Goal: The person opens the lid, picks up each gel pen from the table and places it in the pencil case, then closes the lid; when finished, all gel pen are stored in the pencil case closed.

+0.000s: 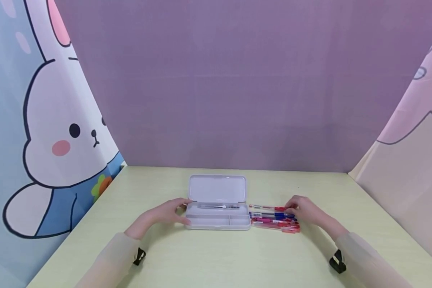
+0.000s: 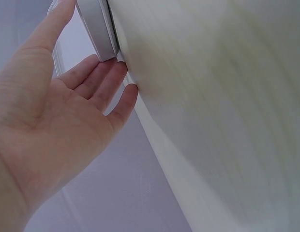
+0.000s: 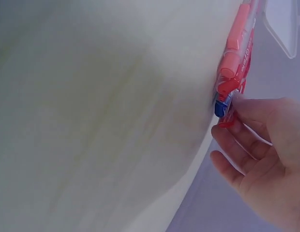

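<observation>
A white pencil case (image 1: pixel 217 229) lies with its lid (image 1: pixel 217 188) raised, one pen (image 1: pixel 219 207) in its back compartment. My left hand (image 1: pixel 171 211) holds the case's left end, thumb near the front corner and fingers toward the back; the left wrist view shows the fingertips (image 2: pixel 122 67) at the case's end. To the right of the case lies a row of red, pink and blue pens (image 1: pixel 273 225). At the back of that row my right hand (image 1: pixel 304 209) pinches the right end of a red pen (image 1: pixel 270 207), close beside the blue pens (image 1: pixel 279 215).
The pale tabletop (image 1: pixel 216 260) extends in front of the case and to both sides. A purple panel (image 1: pixel 234 100) stands behind the table. Printed cloth with a rabbit (image 1: pixel 57 128) hangs at the left, and a pink and cream cloth (image 1: pixel 410 160) at the right.
</observation>
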`<state>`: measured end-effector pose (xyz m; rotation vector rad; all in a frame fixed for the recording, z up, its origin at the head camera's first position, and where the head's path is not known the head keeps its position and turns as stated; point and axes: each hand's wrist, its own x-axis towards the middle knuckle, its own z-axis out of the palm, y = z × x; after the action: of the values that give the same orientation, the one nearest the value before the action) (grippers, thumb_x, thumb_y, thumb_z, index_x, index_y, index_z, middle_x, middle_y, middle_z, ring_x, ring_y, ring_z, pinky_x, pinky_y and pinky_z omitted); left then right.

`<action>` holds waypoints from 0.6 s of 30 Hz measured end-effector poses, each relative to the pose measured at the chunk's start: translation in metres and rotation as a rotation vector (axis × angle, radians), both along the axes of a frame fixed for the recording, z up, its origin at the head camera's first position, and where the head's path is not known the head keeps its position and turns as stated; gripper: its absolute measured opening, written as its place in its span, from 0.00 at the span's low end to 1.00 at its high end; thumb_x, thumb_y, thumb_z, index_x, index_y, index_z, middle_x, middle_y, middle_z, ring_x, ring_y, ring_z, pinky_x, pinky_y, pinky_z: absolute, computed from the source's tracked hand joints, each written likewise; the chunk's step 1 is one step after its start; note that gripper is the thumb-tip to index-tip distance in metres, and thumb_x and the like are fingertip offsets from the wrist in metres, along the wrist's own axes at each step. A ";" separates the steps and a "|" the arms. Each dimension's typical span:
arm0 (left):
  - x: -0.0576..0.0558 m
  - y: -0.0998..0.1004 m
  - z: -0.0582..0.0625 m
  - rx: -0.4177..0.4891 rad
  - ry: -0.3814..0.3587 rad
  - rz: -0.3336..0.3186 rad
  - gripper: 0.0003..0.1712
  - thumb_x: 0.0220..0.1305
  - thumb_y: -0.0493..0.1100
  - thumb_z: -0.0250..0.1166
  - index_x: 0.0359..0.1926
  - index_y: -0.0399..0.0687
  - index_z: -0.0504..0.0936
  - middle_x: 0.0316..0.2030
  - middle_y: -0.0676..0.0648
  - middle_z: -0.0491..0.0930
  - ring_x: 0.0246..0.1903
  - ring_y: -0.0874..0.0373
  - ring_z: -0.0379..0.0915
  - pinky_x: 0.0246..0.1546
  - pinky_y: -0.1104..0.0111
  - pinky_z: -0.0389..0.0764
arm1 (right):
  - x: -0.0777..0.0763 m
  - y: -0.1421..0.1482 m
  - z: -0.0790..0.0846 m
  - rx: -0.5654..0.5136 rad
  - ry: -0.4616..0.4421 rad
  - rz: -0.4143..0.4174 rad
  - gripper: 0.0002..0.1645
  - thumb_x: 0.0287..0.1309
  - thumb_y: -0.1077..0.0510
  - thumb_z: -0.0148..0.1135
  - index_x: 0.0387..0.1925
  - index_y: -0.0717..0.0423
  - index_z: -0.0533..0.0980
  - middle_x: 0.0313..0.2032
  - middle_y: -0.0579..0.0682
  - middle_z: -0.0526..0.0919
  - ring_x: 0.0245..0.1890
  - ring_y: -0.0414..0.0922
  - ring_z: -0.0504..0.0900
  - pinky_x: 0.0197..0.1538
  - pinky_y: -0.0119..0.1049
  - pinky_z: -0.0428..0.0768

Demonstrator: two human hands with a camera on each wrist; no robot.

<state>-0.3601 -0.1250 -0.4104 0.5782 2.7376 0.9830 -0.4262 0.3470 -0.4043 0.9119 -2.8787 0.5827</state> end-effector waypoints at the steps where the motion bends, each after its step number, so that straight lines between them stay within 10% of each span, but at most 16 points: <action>1: 0.000 0.000 0.000 0.001 -0.003 0.001 0.44 0.50 0.53 0.72 0.64 0.39 0.66 0.59 0.38 0.70 0.57 0.43 0.67 0.60 0.48 0.67 | 0.001 0.000 0.001 -0.005 0.000 -0.001 0.04 0.55 0.64 0.63 0.34 0.58 0.82 0.29 0.45 0.80 0.31 0.40 0.77 0.34 0.33 0.78; 18: 0.000 0.001 0.001 0.002 -0.014 0.013 0.44 0.50 0.52 0.72 0.64 0.39 0.66 0.60 0.37 0.70 0.57 0.42 0.67 0.60 0.47 0.67 | 0.008 0.003 0.017 -0.054 0.128 0.044 0.04 0.53 0.63 0.65 0.32 0.56 0.83 0.28 0.43 0.81 0.27 0.35 0.74 0.31 0.30 0.76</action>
<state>-0.3605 -0.1240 -0.4098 0.5532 2.7321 0.9885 -0.4187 0.3495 -0.3872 0.9703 -2.7232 0.5797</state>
